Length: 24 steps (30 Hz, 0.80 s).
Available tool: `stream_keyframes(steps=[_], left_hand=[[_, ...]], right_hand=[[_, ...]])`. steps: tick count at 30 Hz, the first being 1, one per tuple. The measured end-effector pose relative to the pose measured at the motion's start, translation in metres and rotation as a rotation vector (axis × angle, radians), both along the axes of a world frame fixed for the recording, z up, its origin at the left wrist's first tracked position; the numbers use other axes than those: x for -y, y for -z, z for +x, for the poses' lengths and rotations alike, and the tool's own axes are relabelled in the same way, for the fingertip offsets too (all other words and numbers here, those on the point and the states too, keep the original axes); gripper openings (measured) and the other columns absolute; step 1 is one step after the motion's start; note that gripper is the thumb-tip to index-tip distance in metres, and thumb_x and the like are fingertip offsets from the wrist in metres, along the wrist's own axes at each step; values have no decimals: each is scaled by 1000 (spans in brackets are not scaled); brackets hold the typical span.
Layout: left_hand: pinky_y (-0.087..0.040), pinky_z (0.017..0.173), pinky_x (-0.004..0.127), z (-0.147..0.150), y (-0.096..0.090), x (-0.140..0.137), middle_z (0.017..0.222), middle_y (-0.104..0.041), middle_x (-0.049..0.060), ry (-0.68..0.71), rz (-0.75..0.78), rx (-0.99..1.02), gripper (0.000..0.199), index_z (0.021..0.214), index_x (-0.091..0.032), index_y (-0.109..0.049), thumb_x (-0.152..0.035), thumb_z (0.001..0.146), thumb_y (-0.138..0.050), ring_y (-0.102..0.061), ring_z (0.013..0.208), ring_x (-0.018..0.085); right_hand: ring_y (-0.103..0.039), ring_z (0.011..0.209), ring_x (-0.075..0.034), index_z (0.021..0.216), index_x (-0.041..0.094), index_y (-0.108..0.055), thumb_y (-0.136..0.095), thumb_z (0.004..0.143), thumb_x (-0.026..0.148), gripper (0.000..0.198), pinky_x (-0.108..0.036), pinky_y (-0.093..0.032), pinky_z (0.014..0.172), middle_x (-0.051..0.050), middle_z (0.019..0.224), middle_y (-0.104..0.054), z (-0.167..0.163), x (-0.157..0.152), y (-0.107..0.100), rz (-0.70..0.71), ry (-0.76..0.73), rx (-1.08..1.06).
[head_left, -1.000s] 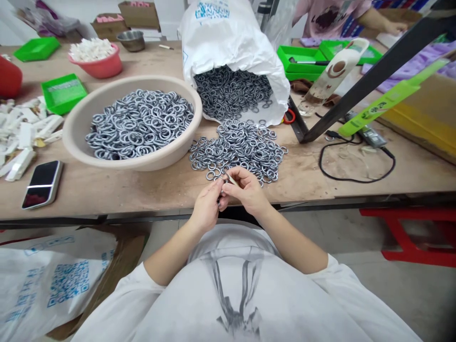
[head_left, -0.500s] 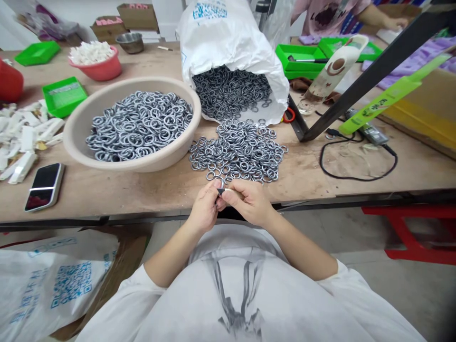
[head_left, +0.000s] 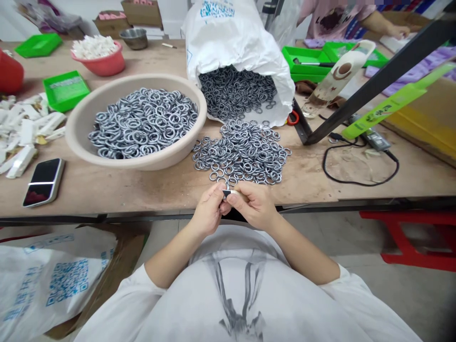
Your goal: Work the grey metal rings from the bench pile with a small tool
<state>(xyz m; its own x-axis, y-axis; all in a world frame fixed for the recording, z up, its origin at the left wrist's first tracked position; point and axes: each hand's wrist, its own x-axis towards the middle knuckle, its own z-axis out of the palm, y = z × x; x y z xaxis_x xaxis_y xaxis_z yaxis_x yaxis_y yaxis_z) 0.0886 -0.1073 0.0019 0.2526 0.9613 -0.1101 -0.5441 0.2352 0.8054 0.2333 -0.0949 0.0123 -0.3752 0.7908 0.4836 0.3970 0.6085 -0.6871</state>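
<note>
My left hand (head_left: 208,209) and my right hand (head_left: 254,204) meet at the table's front edge, both closed. A grey ring (head_left: 228,186), partly hidden by fingers, shows at my left fingertips. Between the thumbs is a small flat dark piece with a light edge, like a short blade (head_left: 226,193), pinched by my right hand; the rest of it is hidden in the fingers. Just beyond my hands lies a loose pile of grey rings (head_left: 245,152). More rings fill a beige basin (head_left: 71,135) and the mouth of a white sack (head_left: 235,42) lying on its side.
A phone (head_left: 44,180) and white plastic parts (head_left: 26,133) lie left. Green trays (head_left: 67,90) and a red bowl (head_left: 105,66) stand behind them. To the right are a slanted dark metal bar (head_left: 356,99), a bottle (head_left: 338,78) and a black cable (head_left: 326,166). A co-worker (head_left: 338,19) sits opposite.
The view has shifted slightly. My hands stay together at the table edge, and the dark flat piece between the thumbs shows a little more of its face.
</note>
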Motion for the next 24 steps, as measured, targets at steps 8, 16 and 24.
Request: stream_keyframes(steps=[8,16,24], left_hand=[[-22,47,21,-2,8,0,53,-31,-6,30,83,-20,52,69,-18,-41,-60,81,-70,-25,48,7],[-37,65,28,-59,-58,-18,67,-52,4,-341,790,-853,40,72,-18,-54,-44,101,-44,-46,65,14],[-33,107,49,-125,-111,-111,131,-62,18,-803,743,-1723,29,113,-8,-66,-20,87,-62,-52,119,31]], right_hand=[[-52,60,-12,76,18,-61,-51,99,47,38,-25,-36,60,-1,67,-61,1,-2,0,-81,-3,-38],[-40,56,-11,68,18,-52,-49,94,64,53,-25,-31,55,2,59,-46,6,-33,18,-249,177,-199],[-63,86,-22,105,21,-69,-67,90,47,30,-29,-34,64,-6,102,-70,-26,-42,13,-62,290,556]])
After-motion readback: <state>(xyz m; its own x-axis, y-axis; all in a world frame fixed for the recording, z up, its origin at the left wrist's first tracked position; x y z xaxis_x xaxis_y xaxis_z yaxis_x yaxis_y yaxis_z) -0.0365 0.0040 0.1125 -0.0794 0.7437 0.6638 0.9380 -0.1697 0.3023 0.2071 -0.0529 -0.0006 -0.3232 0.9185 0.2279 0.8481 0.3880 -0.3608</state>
